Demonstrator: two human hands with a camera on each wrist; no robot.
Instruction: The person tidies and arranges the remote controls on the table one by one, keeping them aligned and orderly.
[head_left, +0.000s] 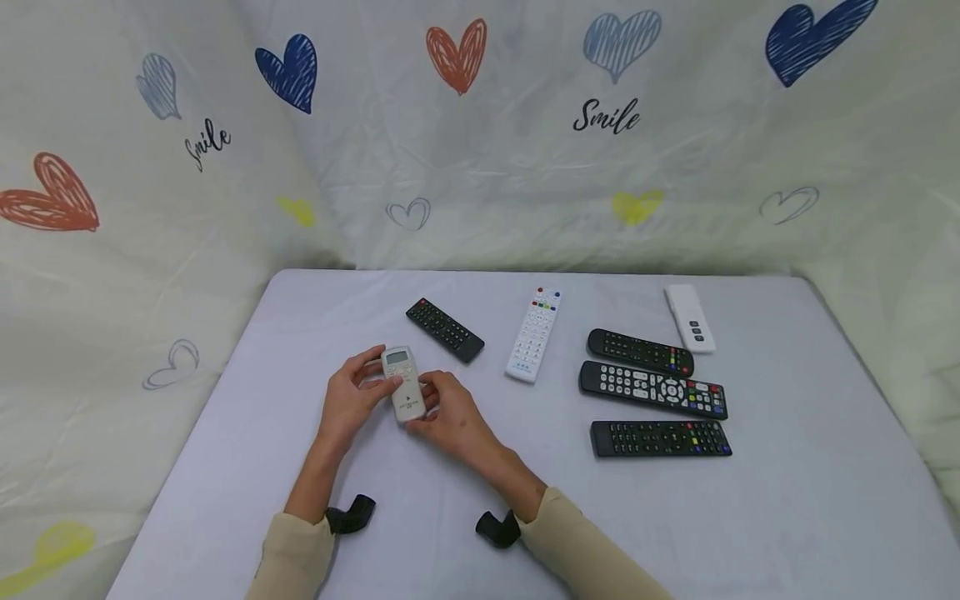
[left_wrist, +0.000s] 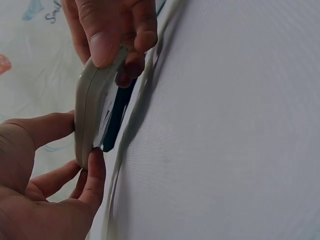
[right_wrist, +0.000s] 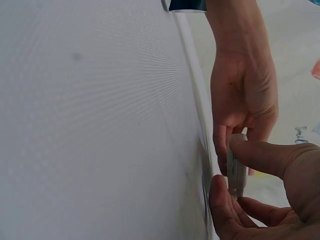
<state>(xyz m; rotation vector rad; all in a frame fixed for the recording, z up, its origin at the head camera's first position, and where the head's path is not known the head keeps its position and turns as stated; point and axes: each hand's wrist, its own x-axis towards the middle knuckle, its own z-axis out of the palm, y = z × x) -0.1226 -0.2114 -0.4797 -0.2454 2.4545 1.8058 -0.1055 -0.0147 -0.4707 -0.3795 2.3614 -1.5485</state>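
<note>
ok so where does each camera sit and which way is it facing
Head: worn on the head, facing forward and down at a white cloth tabletop and small pale plastic remote; left hand, right hand and beige fabric sleeves show.
Left wrist: on that wrist, facing the remote; left hand near, right hand opposite.
Right wrist: on that wrist, facing the remote; right hand near, left hand opposite.
The wrist views share the remote, held by both hands.

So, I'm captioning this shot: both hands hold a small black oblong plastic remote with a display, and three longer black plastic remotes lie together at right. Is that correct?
The colour is wrong: the small oblong plastic remote is off-white, as the head view shows. The left hand and right hand do hold it, and three longer black plastic remotes lie together at right.
</note>
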